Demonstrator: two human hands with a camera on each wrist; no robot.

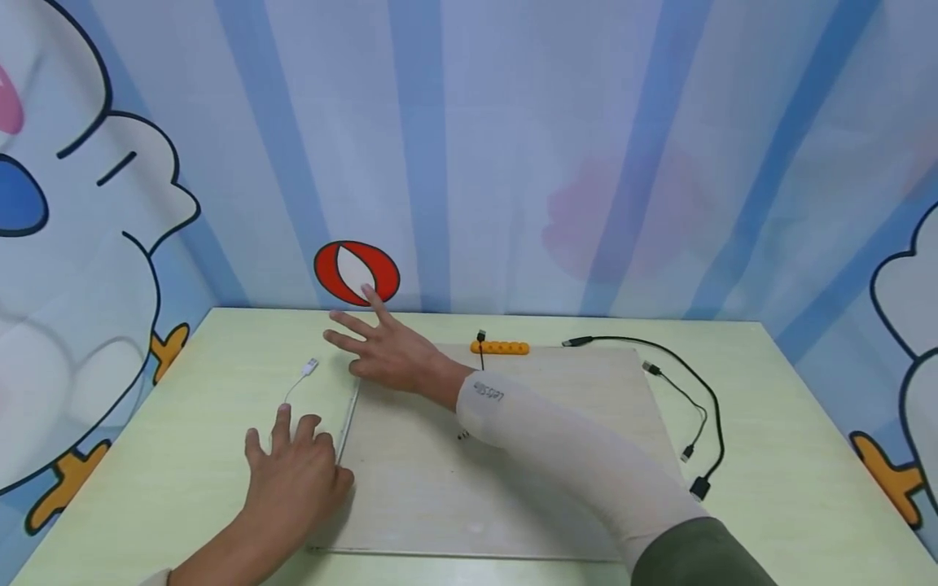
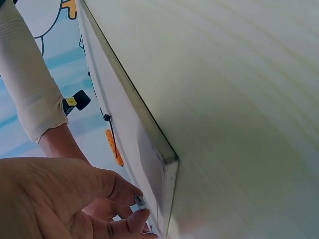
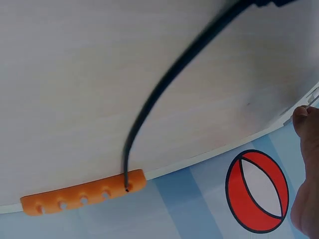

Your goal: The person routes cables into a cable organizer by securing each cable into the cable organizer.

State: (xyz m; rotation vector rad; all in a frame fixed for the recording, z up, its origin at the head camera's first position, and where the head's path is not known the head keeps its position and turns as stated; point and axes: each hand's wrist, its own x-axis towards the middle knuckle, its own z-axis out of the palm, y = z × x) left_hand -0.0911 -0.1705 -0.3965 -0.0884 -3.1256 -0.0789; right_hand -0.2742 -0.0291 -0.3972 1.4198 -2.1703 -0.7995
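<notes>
Black cord (image 3: 169, 77) seated in orange holder (image 1: 506, 348) at 12 o'clock on board (image 1: 425, 496), we judge work partly done: long cord (image 1: 721, 443), short cord (image 1: 702, 409) loose towards 3; left hand (image 1: 296, 488) pinches small plug (image 2: 140, 202) at 9; right hand (image 1: 396, 356) spread at 11, grip unclear.

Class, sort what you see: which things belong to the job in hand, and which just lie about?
Probably the job:
plug, pinched by left hand
board, right hand at its corner
holder, black cable in it
possibly white cable, beside left hand

Seemingly lying about:
long cable, right of board
short cable, beside it
</notes>
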